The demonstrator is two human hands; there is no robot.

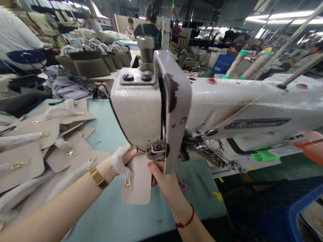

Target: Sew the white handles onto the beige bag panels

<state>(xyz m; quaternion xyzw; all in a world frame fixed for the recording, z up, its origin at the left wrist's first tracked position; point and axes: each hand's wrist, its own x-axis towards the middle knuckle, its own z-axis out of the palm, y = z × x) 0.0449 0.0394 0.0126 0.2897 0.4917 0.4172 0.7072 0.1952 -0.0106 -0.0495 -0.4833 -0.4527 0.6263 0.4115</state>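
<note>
A beige leather flap (138,184) with a small gold clasp lies under the head of a white sewing machine (214,101). My left hand (127,158), with a gold bangle on the wrist, grips the flap's upper left edge beside the presser foot (157,149). My right hand (161,179), with a red string on the wrist, pinches the flap's right side just below the needle area. Both hands are closed on the piece. The needle itself is hidden behind the machine's face plate.
A pile of similar beige flaps with gold clasps (37,148) covers the pale green table (106,127) at left. Finished bags (91,60) stand at the back. A blue bin (302,211) sits at lower right. Thread cones (238,62) stand behind the machine. Other people work further off.
</note>
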